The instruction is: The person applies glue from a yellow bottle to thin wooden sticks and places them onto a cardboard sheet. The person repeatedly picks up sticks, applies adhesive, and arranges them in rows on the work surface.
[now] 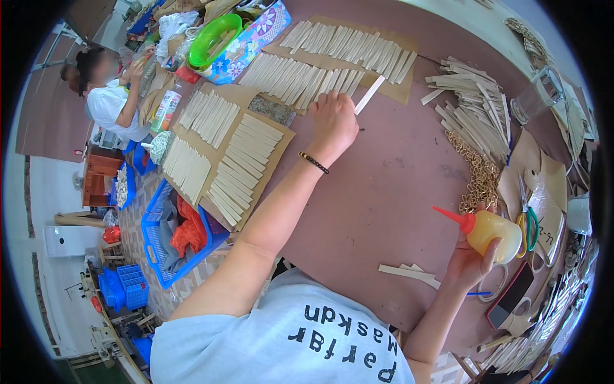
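My left hand [336,125] reaches over the far side of the table, its fingers closed on one end of a pale flat strip [370,94]. Just beyond it, rows of similar strips [348,45] lie side by side on brown sheets. More rows of strips [246,163] cover another brown sheet to its left. At the right, my right hand [469,261] grips a squeeze bottle [497,237] of yellowish liquid. The bottle lies tilted sideways in the hand, its red pointed nozzle directed left.
A loose heap of strips [476,105] and a pile of gold-coloured chain [476,169] lie at the right. Scissors [529,221] and a phone [510,296] rest near the right edge. A blue basket [152,240] stands left of the table. Another person [112,102] sits far left.
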`<state>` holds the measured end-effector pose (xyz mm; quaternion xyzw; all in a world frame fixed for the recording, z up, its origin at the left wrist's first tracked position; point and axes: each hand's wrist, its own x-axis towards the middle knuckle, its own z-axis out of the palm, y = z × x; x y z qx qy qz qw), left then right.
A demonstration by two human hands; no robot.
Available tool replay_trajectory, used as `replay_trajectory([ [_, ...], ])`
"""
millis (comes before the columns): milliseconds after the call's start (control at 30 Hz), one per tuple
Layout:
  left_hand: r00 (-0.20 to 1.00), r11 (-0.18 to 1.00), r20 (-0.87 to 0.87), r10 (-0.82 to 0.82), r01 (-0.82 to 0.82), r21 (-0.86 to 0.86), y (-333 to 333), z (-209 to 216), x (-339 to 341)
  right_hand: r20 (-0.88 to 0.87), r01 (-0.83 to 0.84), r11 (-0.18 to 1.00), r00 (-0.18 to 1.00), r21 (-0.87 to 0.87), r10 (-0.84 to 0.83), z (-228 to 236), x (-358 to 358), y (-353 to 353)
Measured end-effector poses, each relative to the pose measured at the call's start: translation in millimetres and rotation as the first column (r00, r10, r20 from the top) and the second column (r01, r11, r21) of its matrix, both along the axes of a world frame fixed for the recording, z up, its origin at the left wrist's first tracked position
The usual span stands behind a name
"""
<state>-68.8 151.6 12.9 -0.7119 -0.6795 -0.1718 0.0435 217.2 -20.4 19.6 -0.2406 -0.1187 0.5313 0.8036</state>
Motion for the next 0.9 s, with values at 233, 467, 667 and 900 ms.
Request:
replay_trajectory([
  [233,0.995,0.995,0.053,0.087,-0.085,-0.042,-2.4,-9.0,-8.9,0.047,-0.008,0.999,0.999,-0.032,0.01,1.3,-3.7,1.0],
  [467,0.983,0.984,0.101,0.153,-0.143,-0.102,-3.8,-7.1,-8.3,0.033,-0.014,0.999,0.999,-0.041,0.016,-3.0,-2.7,0.9],
  [667,0.966,0.972,0.149,0.212,-0.192,-0.133,-7.1,-8.1,-6.4,0.037,-0.006,1.0,0.999,-0.028,0.007,-0.4,-2.7,0.8],
  [900,0.954,0.959,0.151,0.259,-0.235,-0.16,-4.7,-9.0,-4.8,0.008,0.001,1.0,1.0,-0.025,-0.001,2.9,-0.9,-1.6],
])
